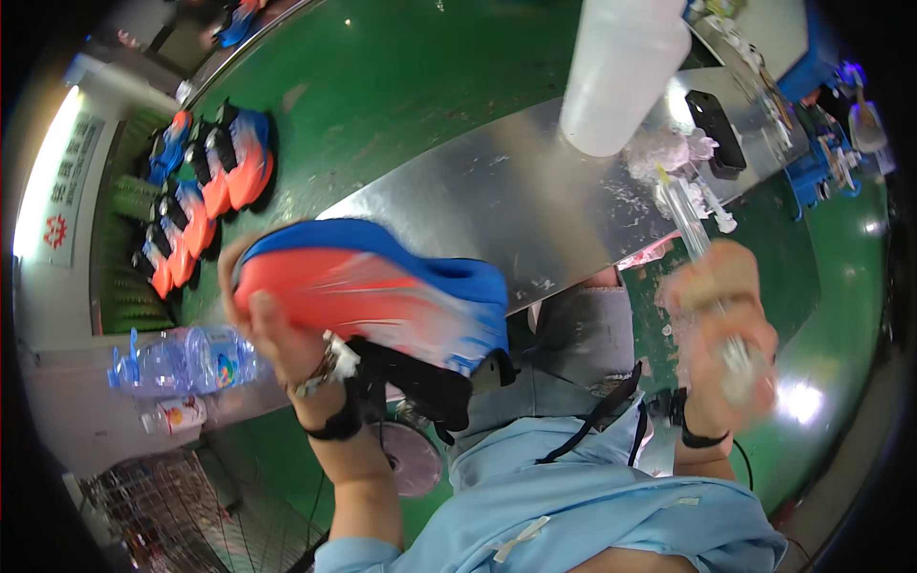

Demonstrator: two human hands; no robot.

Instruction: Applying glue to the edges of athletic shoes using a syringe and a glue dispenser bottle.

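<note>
An orange and blue sports shoe (353, 296) lies on its side in my left hand (287, 339), whose fingers wrap round one end of it. The shoe's blue edge faces away from me, and a black part hangs below it toward my lap. To the right, my right hand (721, 329) is closed round a clear, slim tube-like tool (684, 212). Motion blurs this hand, and its grip hides what kind of tool it is. The tool's far end points up toward crumpled white material (669, 158) on the metal table. My hands are well apart.
The metal table (458, 201) runs across in front of me, bearing a tall white container (621, 76) and a black phone-like object (716, 134). Several matching shoes (239, 158) stand at far left. Clear plastic bottles (215, 361) lie by my left wrist; a wire basket (172, 506) is lower left.
</note>
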